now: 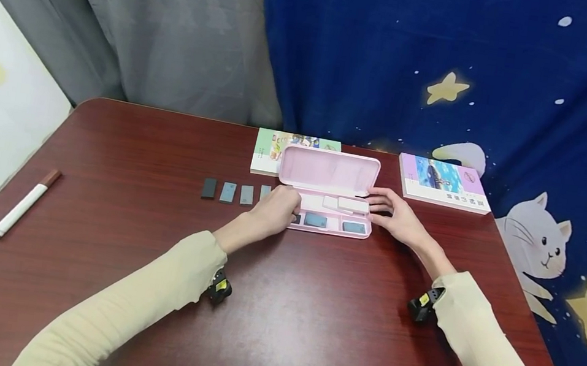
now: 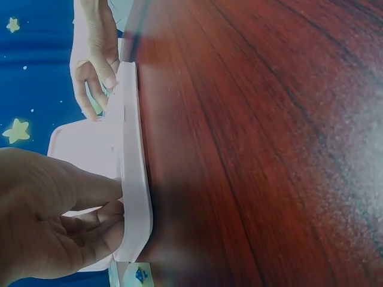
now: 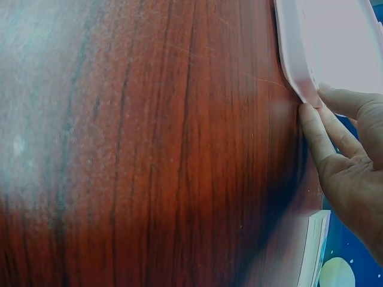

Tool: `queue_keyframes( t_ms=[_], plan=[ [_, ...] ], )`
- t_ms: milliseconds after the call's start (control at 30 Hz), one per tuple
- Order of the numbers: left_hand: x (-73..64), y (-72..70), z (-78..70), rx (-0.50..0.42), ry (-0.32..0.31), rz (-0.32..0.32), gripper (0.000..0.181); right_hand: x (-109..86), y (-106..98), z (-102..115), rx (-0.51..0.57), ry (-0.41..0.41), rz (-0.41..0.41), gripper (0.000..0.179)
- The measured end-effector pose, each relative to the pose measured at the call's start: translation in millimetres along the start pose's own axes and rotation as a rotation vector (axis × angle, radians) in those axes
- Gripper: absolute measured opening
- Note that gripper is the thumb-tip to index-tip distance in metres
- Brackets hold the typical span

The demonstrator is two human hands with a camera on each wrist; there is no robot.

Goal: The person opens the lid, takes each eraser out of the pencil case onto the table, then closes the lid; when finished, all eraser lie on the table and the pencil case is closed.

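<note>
Pink case [image 1: 328, 232] lies open on the table [image 1: 302, 326], small blocks [image 1: 228, 192] lined up to its left. The left hand [image 1: 274, 210] reaches into its left end, fingertips hidden; I cannot tell their grip. The right hand [image 1: 399, 217], fingers relaxed, touches the right end. Handling the inner blocks [image 1: 316, 220] seems the present step; the next wants precise fingertips, a steady case.

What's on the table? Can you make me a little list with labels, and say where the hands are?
Case: pink, lid open, small blocks inside
Left grip: at case's left end; anything held is hidden
Right grip: touching case's right end
Block row: left of case, four showing
Marker: white and brown, far left
Green book: behind case
Purple book: right of case
</note>
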State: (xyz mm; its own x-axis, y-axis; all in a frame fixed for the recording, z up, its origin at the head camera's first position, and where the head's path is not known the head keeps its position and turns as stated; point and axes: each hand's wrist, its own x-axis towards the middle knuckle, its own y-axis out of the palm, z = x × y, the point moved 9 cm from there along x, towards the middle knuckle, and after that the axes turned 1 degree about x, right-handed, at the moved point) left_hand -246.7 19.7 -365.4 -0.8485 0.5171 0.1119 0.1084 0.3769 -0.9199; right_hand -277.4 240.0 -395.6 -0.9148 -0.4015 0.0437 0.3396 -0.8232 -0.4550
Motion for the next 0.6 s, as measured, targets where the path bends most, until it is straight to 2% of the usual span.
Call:
queue_keyframes(
  t_ms=[233, 433, 600],
  plan=[
    [-2.7, -1.7, 2.4, -0.024, -0.027, -0.003, 0.009, 0.5, -0.9, -1.4, -0.011, -0.024, -0.011, 0.053],
    [-2.0, -0.1, 1.9, -0.033, 0.009, -0.004, 0.008, 0.6, -0.3, -3.0, 0.014, -0.005, -0.009, 0.053],
    [-2.2, 3.2, 1.2, -0.055, 0.030, 0.035, 0.007, 0.5, -1.2, -3.0, 0.013, 0.000, -0.001, 0.053]
  ],
)
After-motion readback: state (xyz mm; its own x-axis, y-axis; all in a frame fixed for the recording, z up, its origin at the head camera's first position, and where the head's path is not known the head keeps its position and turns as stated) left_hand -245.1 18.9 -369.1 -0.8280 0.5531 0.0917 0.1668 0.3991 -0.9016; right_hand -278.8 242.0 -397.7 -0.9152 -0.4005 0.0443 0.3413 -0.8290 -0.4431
